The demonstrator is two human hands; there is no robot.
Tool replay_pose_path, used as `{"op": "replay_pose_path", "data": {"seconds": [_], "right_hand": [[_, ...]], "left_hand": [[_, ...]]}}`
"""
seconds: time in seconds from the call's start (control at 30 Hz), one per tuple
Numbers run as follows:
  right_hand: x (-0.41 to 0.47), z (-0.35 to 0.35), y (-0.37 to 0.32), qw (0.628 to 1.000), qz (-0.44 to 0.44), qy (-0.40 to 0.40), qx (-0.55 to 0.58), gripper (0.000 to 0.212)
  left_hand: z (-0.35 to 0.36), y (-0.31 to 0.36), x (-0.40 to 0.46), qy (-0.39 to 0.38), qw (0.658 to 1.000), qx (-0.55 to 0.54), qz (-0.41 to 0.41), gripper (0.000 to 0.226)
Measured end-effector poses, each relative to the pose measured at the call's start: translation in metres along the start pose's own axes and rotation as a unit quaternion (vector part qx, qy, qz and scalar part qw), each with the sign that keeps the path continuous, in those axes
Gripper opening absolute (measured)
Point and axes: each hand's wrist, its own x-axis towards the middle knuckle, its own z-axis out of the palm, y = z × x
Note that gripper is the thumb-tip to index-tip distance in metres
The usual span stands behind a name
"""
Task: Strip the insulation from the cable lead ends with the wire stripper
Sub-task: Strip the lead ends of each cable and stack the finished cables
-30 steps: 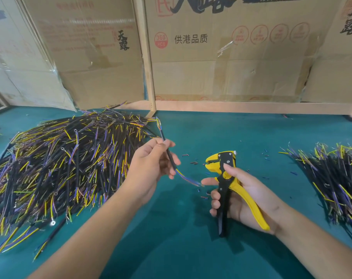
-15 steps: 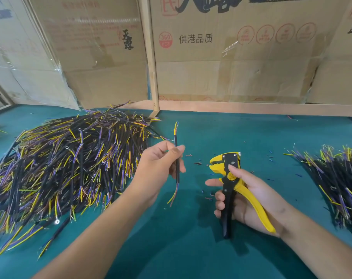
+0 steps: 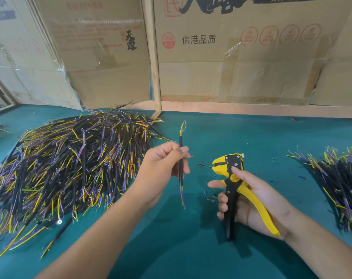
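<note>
On the green desk (image 3: 171, 248), head view, so only one angle to go by. Left hand (image 3: 161, 172) is up over the middle of the desk, thumb and fingers pinching a single cable (image 3: 180, 164) around its black jacket. The cable stands pretty much upright: yellow and purple leads fan out of the top end, with some frayed bare strands there, and more coloured leads hang out the bottom end below the hand. It's clear of the desk, not touching anything else.

Right hand (image 3: 249, 198) is just beside it, toward the near right part of the desk, wrapped around the stripper (image 3: 234, 184), which has a yellow and black body. Thumb sits on the pivot, fingers curl round the black handle, and the yellow handle runs back across the palm. The stripper's head points up and left toward the cable, and the two are apart. Can't really tell how wide the head is gaping.

Big pile (image 3: 70, 164) of the same cables covers the left side of the desk, reaching toward the far edge. A smaller pile (image 3: 340, 178) sits at the right edge. Little insulation bits (image 3: 200, 164) are scattered on the desk between the hands and beyond. Cardboard (image 3: 231, 67) lines the far edge.
</note>
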Motion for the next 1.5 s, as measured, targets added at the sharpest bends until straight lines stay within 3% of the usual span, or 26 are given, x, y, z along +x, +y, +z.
{"op": "replay_pose_path", "data": {"seconds": [0.1, 0.47, 0.77, 0.97, 1.27, 1.37, 1.5], "right_hand": [[-0.004, 0.004, -0.001, 1.0, -0.003, 0.008, 0.01, 0.068], [-0.005, 0.009, -0.001, 0.999, -0.01, 0.034, 0.015, 0.069], [0.0, -0.001, 0.001, 1.0, -0.002, -0.005, -0.003, 0.077], [-0.005, 0.004, -0.001, 1.0, -0.013, 0.008, 0.003, 0.068], [-0.002, -0.001, 0.0, 1.0, -0.011, -0.005, -0.004, 0.068], [0.001, -0.005, 0.0, 1.0, -0.008, -0.008, -0.001, 0.065], [-0.001, 0.004, -0.001, 1.0, -0.011, 0.021, -0.002, 0.045]], "left_hand": [[0.0, 0.0, 0.0, -0.007, 1.0, 0.003, 0.0, 0.022], [0.0, -0.001, 0.0, -0.018, 1.0, 0.005, -0.007, 0.013], [0.0, 0.002, -0.002, -0.045, 0.991, -0.114, -0.057, 0.018], [0.0, 0.002, -0.001, -0.028, 0.976, -0.179, -0.123, 0.021], [0.001, 0.0, 0.001, -0.023, 0.961, -0.221, -0.165, 0.02], [0.003, 0.002, 0.0, -0.028, 0.968, -0.201, -0.148, 0.019], [0.004, 0.001, -0.004, -0.066, 0.997, -0.012, -0.031, 0.016]]}}
